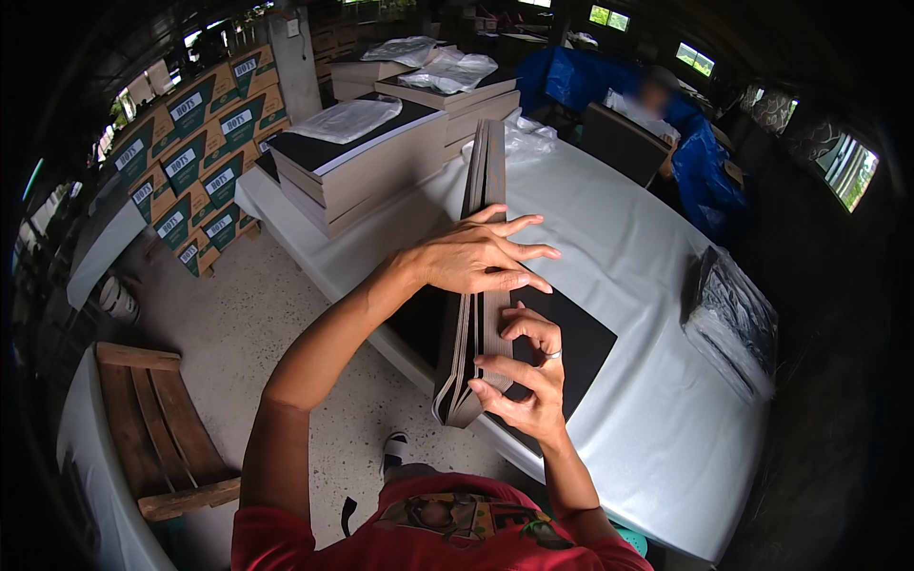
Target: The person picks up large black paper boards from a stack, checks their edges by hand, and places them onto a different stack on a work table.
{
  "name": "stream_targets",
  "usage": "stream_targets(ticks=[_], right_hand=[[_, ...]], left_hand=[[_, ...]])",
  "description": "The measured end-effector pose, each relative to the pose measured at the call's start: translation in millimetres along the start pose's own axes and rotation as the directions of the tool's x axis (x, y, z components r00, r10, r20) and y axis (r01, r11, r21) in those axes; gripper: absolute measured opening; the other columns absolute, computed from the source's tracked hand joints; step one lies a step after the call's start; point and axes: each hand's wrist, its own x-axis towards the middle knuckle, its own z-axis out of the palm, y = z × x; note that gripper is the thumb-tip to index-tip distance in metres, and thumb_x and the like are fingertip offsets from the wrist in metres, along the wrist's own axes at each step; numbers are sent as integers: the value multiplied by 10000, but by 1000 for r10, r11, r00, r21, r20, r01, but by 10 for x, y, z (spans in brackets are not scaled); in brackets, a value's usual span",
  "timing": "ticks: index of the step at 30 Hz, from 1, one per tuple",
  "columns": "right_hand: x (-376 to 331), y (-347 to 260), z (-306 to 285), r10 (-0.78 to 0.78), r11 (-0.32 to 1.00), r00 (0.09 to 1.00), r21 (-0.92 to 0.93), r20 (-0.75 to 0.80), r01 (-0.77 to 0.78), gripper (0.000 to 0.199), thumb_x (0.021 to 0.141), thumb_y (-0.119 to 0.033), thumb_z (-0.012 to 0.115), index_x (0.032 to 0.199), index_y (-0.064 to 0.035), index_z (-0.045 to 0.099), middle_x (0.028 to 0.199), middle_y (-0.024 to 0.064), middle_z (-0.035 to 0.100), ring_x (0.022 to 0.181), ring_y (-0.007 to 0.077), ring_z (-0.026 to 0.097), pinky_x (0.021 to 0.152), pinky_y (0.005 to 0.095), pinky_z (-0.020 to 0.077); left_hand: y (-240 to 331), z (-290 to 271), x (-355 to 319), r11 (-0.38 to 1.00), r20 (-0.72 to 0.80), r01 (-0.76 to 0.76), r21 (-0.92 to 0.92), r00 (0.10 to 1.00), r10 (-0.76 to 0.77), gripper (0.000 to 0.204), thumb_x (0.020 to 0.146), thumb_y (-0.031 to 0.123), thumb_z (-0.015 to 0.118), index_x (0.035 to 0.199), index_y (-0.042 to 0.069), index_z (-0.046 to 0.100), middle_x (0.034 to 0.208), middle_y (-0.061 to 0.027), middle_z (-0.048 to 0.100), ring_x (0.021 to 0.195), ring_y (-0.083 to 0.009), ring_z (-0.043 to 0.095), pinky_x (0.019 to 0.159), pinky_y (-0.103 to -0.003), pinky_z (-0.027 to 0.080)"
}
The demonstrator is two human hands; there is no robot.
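A thick stack of black boards with grey edges (486, 167) stands on edge on the cloth-covered table (657, 381), running away from me. My left hand (471, 255) lies across its upper edges with the fingers stretched out to the right. Nearer to me, my right hand (531, 381), with a ring on one finger, has its fingers curled and its thumb and fingertips at the board edges. The near end of the stack fans slightly apart. Beneath it, a flat black sheet (581, 347) lies on the table.
Tall stacks of boards (381, 167) topped with clear plastic stand at the far left. A plastic-wrapped bundle (733, 314) lies at the right. Cartons (195, 157) are piled behind, a wooden chair (157, 428) stands at left, and another person (652, 100) is at the far side.
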Motion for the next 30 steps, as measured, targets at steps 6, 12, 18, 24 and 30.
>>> stream_targets(ticks=[6,12,18,24,30], right_hand=[[4,54,-44,-14,999,999,-32,49,16,320,605,-215,861,862,-101,708,1030,112,467,1075,329,502,1005,532,375],[12,-3,32,39,998,999,-46,-6,-40,379,520,-250,894,829,-132,708,1021,79,456,1054,318,518,1017,571,349],[13,9,33,-4,997,1000,-81,-5,4,372,528,-208,903,815,-106,691,1041,96,468,1059,310,514,982,506,390],[17,-8,51,11,999,1000,-51,-3,-11,330,563,-139,863,845,-104,696,1041,110,462,1055,316,503,986,519,387],[-27,24,74,-96,984,995,-149,37,100,340,576,-176,856,884,-128,722,1047,99,467,1053,323,498,997,528,382]], left_hand=[[12,-3,11,1000,2,0,14,1000,0,321,954,409,431,1124,307,684,1435,76,438,1411,-314,229,1121,-602,99],[-5,17,4,1000,-6,-1,9,1000,1,322,950,414,433,1118,307,686,1430,70,446,1409,-315,233,1121,-602,97],[-1,21,3,1000,-14,3,0,1000,-3,328,947,425,433,1110,304,691,1426,69,451,1410,-310,232,1122,-599,98],[18,1,-11,1000,-11,8,2,1000,-8,320,950,410,434,1110,305,691,1426,66,452,1413,-305,228,1122,-596,103],[1,8,-4,1000,-23,-12,17,1000,13,316,951,402,435,1104,309,694,1422,66,458,1406,-307,242,1118,-595,112]])
